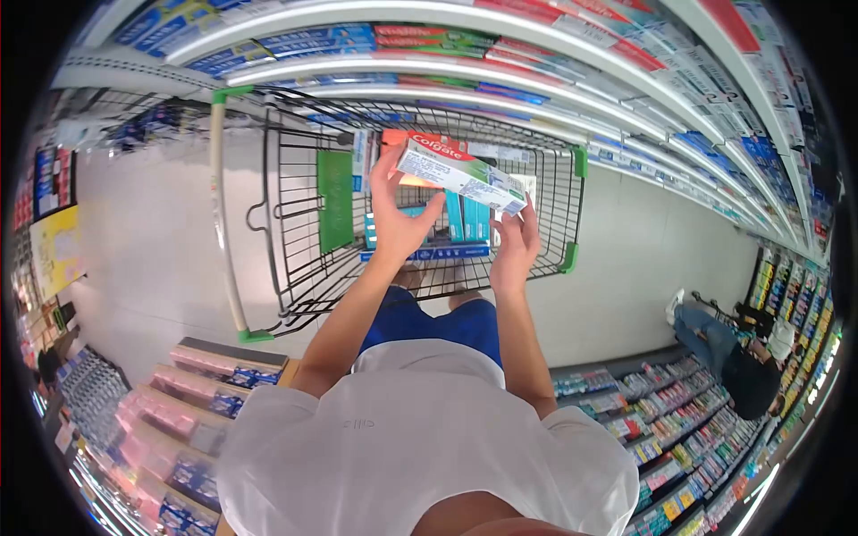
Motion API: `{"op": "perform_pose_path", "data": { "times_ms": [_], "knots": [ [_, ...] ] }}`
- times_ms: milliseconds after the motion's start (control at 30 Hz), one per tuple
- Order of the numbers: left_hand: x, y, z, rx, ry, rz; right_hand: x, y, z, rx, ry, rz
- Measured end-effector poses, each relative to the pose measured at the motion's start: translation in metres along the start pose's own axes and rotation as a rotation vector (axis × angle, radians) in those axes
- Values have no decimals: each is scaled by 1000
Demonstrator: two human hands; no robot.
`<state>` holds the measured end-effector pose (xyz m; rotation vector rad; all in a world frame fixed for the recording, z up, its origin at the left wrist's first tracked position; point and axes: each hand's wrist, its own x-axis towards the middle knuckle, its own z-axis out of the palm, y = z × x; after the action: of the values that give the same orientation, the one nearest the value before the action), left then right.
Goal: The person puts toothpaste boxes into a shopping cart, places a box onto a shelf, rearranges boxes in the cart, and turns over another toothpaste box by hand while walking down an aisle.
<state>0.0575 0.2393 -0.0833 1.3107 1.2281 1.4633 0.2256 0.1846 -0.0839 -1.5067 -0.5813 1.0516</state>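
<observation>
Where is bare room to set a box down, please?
Bare floor lies left of the cart handle, and between the cart and the person in jeans. Crowded: the cart's middle, with boxes beneath the held Colgate box.

Well back from the left grip (399, 228) and right grip (517, 257) spreads a loose white T-shirt (438, 429) with short, wide sleeves (585, 442) and faint lettering (359, 424), too small to read; nearer the grips, blue shorts (433, 329).

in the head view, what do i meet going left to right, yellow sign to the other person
Yellow sign, pale cart handle, green cart panel, left hand, Colgate box spanning hand to hand, right hand, person in dark top.
</observation>
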Motion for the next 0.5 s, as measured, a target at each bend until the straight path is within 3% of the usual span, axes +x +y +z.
{"op": "perform_pose_path", "data": {
  "times_ms": [67, 233, 400, 500],
  "knots": [
    [4, 28, -7, -7, 35, 58, -3, -30, 9, 219, -129, 37],
    [-7, 88, -16, -35, 119, 260, 4, -82, -1, 511, -249, -129],
    [-35, 139, 3, -35, 224, 409, 0, -135, -36, 525, -283, -119],
    [-56, 167, 25, -44, 251, 468, -7, -164, -70, 555, -448, -234]
  ]
}}
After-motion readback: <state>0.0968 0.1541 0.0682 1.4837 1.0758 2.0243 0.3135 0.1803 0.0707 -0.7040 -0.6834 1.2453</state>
